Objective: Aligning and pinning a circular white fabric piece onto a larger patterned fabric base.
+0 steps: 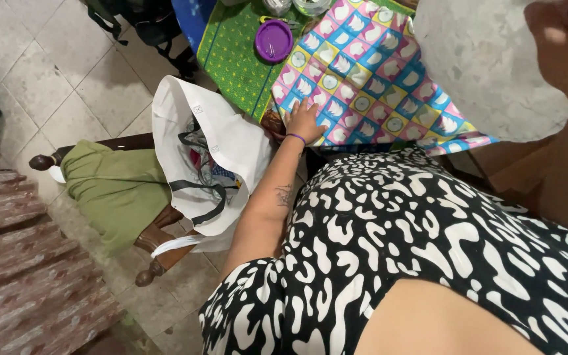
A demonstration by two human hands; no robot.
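**Left hand flat on patterned cloth**

Left hand [305,120] spread, fingers apart, palm down on the near-left corner of the patchwork cloth [369,79]; nothing pinched. Purple band around that wrist, small tattoo on the forearm. Cloth laid out in pink, blue and yellow squares, overlapping a green cloth [235,56] to its left. Purple lid [274,40] resting farther away, on the seam between the two cloths. Right hand [560,23] raised at far right, close to the camera and blurred; cannot tell whether spread or closed, or whether touching the pale speckled sheet [488,66] beside it. White bag [212,158] with black straps standing open just left of the forearm, on a wooden chair [156,246]. Green garment [116,190] draped over that chair, farther left. Tiled floor [54,85] beyond.
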